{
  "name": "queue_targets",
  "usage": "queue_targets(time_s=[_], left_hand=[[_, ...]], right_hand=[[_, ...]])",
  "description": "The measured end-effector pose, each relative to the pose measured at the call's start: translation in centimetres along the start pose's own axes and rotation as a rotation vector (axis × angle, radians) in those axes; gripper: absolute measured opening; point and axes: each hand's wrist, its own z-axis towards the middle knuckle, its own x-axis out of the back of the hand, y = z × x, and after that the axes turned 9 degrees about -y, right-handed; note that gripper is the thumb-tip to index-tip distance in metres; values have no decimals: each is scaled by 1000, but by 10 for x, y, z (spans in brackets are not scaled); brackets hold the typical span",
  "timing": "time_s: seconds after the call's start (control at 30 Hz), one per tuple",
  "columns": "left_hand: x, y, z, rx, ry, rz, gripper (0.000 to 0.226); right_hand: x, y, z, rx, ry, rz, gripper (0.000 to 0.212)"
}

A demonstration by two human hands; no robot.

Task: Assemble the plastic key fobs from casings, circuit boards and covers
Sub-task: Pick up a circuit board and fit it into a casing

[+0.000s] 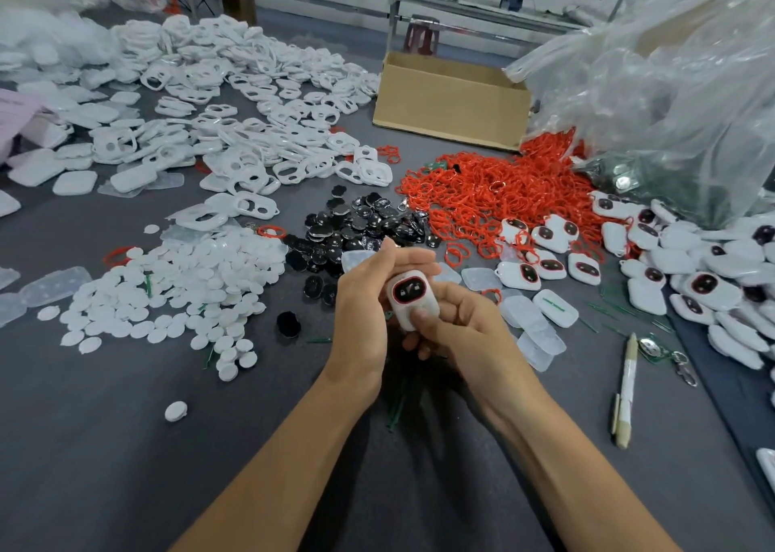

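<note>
Fingers [404,258] of left hand [362,304] and right hand [467,331] curl around one key fob [407,293].

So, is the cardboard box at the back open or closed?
Open: the cardboard box shows its inner back wall, no lid over it. Contents hidden.

Both hands hold a white key fob [412,303] above the grey table [126,446]: the left hand [369,299] grips its side, the right hand [457,325] thumb presses its lower face. Black button pads [360,224] lie just beyond the fob.
</note>
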Motion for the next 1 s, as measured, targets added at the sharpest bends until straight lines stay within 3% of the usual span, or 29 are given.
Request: queue_targets(time_s=[0.1,0.23,0.33,0.6,0.77,1.0], left_hand=[[1,-2,4,-39,73,68,43],[4,-7,8,-79,159,109,34],[6,-10,9,-99,197,150,30],[6,-8,8,-115,227,156,33],[6,-9,9,-117,232,161,33],[6,-9,10,-116,250,133,31]], right_hand=[[4,1,0,61,125,-16,17],[12,3,2,214,379,-492,10],[12,4,2,289,443,-781,18],[4,-3,0,671,694,-856,28],[6,-1,1,636,649,-894,26],[23,3,6,343,513,-784,25]])
